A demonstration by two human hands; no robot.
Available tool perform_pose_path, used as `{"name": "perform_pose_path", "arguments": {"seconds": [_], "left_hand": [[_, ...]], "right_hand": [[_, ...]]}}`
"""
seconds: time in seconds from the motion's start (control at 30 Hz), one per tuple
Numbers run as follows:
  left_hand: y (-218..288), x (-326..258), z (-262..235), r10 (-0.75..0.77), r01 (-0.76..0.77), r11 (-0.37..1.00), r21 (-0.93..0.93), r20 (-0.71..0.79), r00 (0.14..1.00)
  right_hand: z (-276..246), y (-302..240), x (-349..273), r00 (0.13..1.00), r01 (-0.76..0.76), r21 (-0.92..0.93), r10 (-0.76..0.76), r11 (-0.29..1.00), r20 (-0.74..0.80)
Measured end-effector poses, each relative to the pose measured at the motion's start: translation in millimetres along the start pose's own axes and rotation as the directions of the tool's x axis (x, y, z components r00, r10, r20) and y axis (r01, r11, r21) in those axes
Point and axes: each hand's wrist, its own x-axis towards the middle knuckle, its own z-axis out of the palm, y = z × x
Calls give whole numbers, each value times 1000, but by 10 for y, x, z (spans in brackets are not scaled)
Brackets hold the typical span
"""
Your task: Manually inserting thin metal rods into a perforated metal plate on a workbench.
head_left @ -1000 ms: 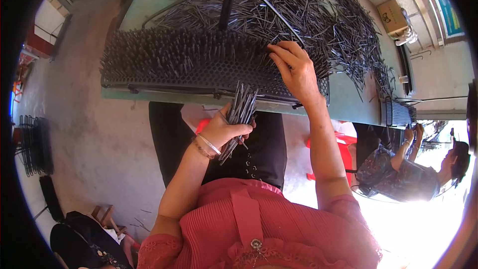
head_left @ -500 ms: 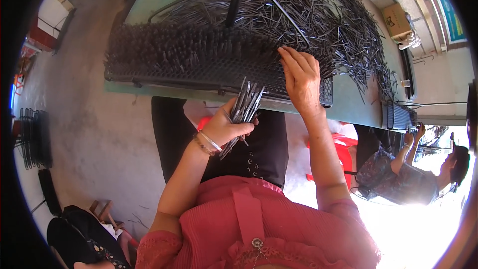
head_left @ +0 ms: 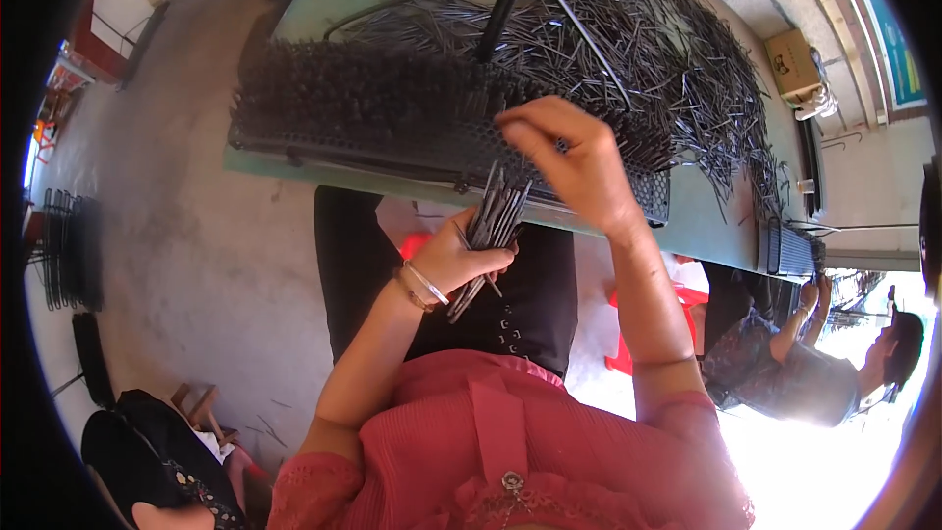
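Many blk rods (head_left: 498,216) clutched in L hand (head_left: 456,255); R hand (head_left: 576,159) nr tray (head_left: 412,152), grip unclear.

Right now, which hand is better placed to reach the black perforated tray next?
Probably the right hand: its pinched fingertips appear over the black perforated tray; whether they hold anything is unclear. The left hand, lower in view, grips a bundle of thin dark rods.

Rack (head_left: 653,198) on table (head_left: 711,211), rods (head_left: 687,88) behind it, carton (head_left: 793,64) at right
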Motion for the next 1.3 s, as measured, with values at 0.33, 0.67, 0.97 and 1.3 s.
{"name": "perform_pose_path", "arguments": {"seconds": [0.33,0.67,0.97,1.3], "left_hand": [[17,-87,48,-159,135,875,-464,-13,987],[57,-194,25,-216,165,821,-547,-30,976],[70,-233,-10,-80,43,938,-344,-95,992],[121,-213,8,-31,17,925,-381,-31,999]], "right_hand": [[357,398,378,923,144,-85,-165,986,-349],[425,374,432,953,86,-191,-137,978,-270],[413,343,307,884,258,-474,-404,842,-237],[169,182,-148,869,-495,413,429,765,246]]}}
